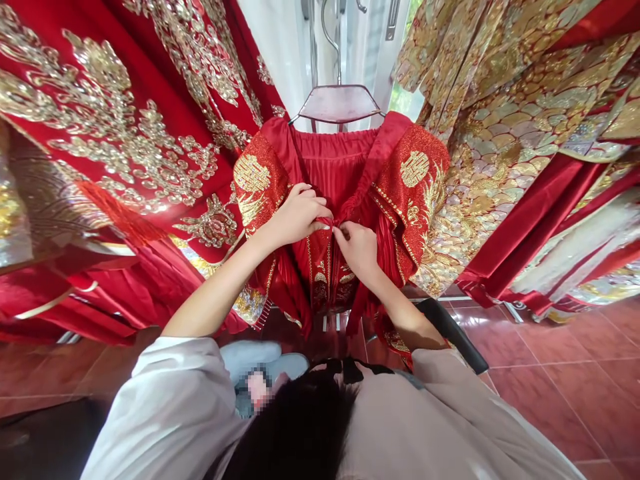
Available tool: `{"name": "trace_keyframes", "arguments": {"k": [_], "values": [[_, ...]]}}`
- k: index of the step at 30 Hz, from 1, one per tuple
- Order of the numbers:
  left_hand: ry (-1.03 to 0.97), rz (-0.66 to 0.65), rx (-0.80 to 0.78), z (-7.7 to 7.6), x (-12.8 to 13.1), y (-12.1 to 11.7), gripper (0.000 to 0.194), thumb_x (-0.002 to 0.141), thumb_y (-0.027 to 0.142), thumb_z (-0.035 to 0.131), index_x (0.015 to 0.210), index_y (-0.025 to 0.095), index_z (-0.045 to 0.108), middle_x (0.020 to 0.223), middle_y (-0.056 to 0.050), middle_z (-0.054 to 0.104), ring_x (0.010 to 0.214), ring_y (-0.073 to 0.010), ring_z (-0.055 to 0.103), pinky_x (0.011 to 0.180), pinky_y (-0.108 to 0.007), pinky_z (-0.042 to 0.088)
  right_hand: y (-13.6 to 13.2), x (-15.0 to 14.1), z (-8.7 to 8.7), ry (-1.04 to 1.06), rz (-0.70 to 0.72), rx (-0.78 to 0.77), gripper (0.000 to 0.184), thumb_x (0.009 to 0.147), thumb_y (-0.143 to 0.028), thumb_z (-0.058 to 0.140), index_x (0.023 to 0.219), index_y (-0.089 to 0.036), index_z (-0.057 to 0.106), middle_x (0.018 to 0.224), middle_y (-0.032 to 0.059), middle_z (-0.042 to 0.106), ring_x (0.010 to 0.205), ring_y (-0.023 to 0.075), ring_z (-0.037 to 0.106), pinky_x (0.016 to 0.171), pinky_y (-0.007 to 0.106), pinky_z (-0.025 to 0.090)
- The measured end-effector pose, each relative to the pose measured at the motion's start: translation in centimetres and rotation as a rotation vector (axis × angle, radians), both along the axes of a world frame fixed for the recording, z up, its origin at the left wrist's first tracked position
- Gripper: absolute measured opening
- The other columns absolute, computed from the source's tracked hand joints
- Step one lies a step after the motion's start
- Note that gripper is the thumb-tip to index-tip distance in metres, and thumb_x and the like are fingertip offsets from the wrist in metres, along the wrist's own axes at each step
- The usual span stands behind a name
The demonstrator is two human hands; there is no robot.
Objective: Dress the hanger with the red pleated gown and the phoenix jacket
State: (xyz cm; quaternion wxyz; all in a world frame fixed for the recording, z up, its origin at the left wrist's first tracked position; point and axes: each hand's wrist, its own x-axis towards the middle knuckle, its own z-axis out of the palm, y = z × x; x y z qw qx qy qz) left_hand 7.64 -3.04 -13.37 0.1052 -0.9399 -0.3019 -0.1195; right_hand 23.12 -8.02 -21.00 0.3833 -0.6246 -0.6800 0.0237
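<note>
A red dress (423,193) with gold embroidery and gathered red cloth hangs by its shoulders from a wire hanger (345,120) in front of me. At the middle of its neckline my left hand (303,215) is closed, its fingertips pinching the red fabric edge. Close beside it, my right hand (357,247) pinches the same neckline from the other side, thumb and forefinger together. The fingertips of both hands nearly meet there. Pleated red cloth shows inside the neckline, and the lower front narrows away below my hands.
To the left hangs a red gown (130,133) with heavy silver-gold beading. Gold scale-patterned garments (480,133) hang on the right, near red velvet cloth (535,227). Behind the hanger are a metal rail and white window frame (395,27). Red tiles (555,373) cover the floor.
</note>
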Motion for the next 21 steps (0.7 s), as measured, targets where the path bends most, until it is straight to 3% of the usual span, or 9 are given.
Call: {"name": "trace_keyframes", "arguments": {"k": [5, 8, 17, 21], "values": [[-0.047, 0.006, -0.049, -0.2, -0.1, 0.0, 0.016, 0.085, 0.022, 0.056, 0.086, 0.021, 0.072, 0.081, -0.003, 0.065, 0.086, -0.0195, 0.053, 0.104, -0.045, 0.026, -0.9, -1.1, -1.1, 0.083, 0.0, 0.116, 0.024, 0.094, -0.026, 0.047, 0.102, -0.014, 0.067, 0.096, 0.0072, 0.067, 0.082, 0.0159, 0.062, 0.074, 0.024, 0.044], [-0.052, -0.01, -0.075, -0.2, -0.3, 0.0, 0.017, 0.086, 0.022, 0.054, 0.087, 0.019, 0.071, 0.08, -0.002, 0.064, 0.085, -0.0185, 0.051, 0.105, -0.045, 0.025, -0.6, -1.4, -1.6, 0.101, 0.004, 0.143, 0.025, 0.093, -0.025, 0.048, 0.105, -0.013, 0.067, 0.098, 0.0086, 0.067, 0.085, 0.0173, 0.061, 0.077, 0.026, 0.045], [-0.043, -0.027, -0.091, 0.3, -0.3, -0.6, 0.017, 0.087, 0.024, 0.055, 0.089, 0.019, 0.072, 0.079, -0.003, 0.063, 0.085, -0.0189, 0.051, 0.105, -0.046, 0.024, -0.3, -0.6, -0.6, 0.213, 0.064, 0.129, 0.02, 0.087, -0.023, 0.053, 0.07, -0.016, 0.061, 0.072, 0.0023, 0.063, 0.063, 0.0134, 0.054, 0.063, 0.024, 0.038], [-0.074, -0.026, -0.062, 0.8, -0.9, -1.7, 0.018, 0.088, 0.025, 0.054, 0.091, 0.021, 0.072, 0.08, -0.003, 0.064, 0.086, -0.0192, 0.052, 0.105, -0.045, 0.026, -0.5, -0.1, -2.1, 0.186, 0.102, -0.018, 0.019, 0.085, -0.02, 0.052, 0.067, -0.016, 0.057, 0.069, 0.0016, 0.063, 0.06, 0.0121, 0.053, 0.061, 0.023, 0.035]]}}
